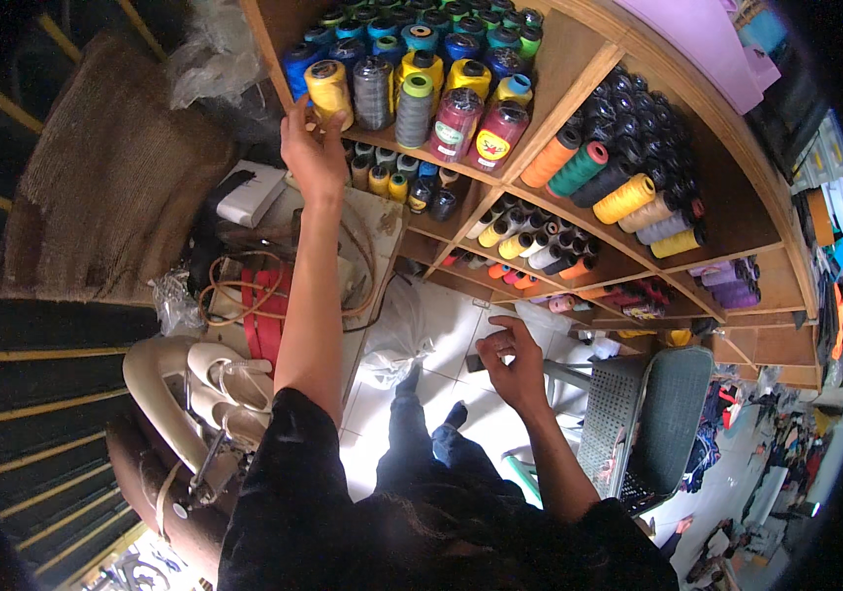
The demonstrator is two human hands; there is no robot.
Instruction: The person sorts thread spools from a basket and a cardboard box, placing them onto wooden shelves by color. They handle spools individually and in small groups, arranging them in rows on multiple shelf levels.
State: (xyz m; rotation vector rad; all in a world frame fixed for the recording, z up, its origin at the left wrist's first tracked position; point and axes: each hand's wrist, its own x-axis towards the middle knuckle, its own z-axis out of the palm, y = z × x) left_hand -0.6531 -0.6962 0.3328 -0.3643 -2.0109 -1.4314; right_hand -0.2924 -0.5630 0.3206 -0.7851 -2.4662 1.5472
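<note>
My left hand point(313, 153) reaches up to the top shelf at the far left. Its fingers are closed about the lower part of a yellow thread cone point(329, 91), which stands at the shelf's front edge. Beside that cone are a grey thread cone point(373, 94), another grey cone with a lime top point(414, 113) and two maroon cones point(456, 126) in clear wrap. Blue, yellow and green cones fill the rows behind. Lower down, my right hand point(515, 364) hangs over the floor with loosely bent fingers apart, and I see nothing in it.
Wooden shelving point(579, 89) with several compartments of thread cones curves across the far side. A grey perforated basket point(673, 424) stands at my right. On the left are a cluttered table point(372, 222), cream shoes point(220, 369) and a brown textured sheet point(111, 187). A plastic bag point(397, 335) lies on the tiles.
</note>
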